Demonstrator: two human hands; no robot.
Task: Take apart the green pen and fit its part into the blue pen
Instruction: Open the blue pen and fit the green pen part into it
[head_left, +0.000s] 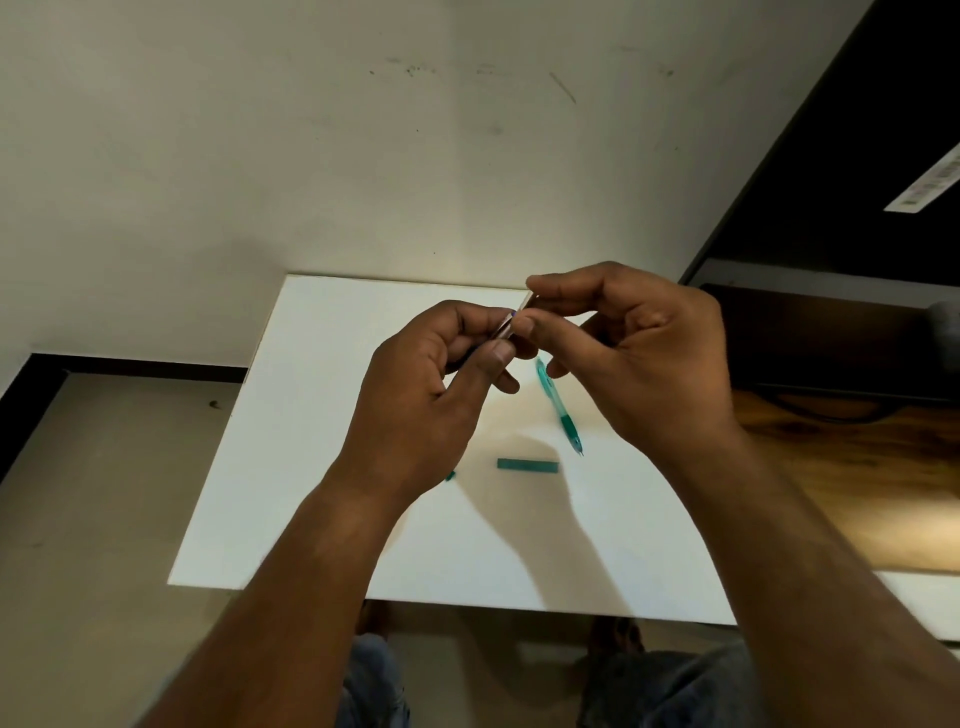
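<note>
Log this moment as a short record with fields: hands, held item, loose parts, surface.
left hand: left hand, fingers closed on one end of a thin pale rod
right hand: right hand, pinching the other end
held item: thin pale rod, raised above the board; identity unclear
loose parts: translucent green pen section with tip; short green rectangular piece; small green fragment, mostly hidden
surface: white rectangular board

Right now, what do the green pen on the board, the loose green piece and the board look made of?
Green pen: translucent teal plastic, glossy; light passes through the barrel, with a darker, likely rubbery sleeve near the tip.
Loose green piece: opaque teal, matte; probably plastic or rubber, too small to tell.
Board: flat white sheet, smooth matte; thin edge suggests foam board or laminate.
</note>
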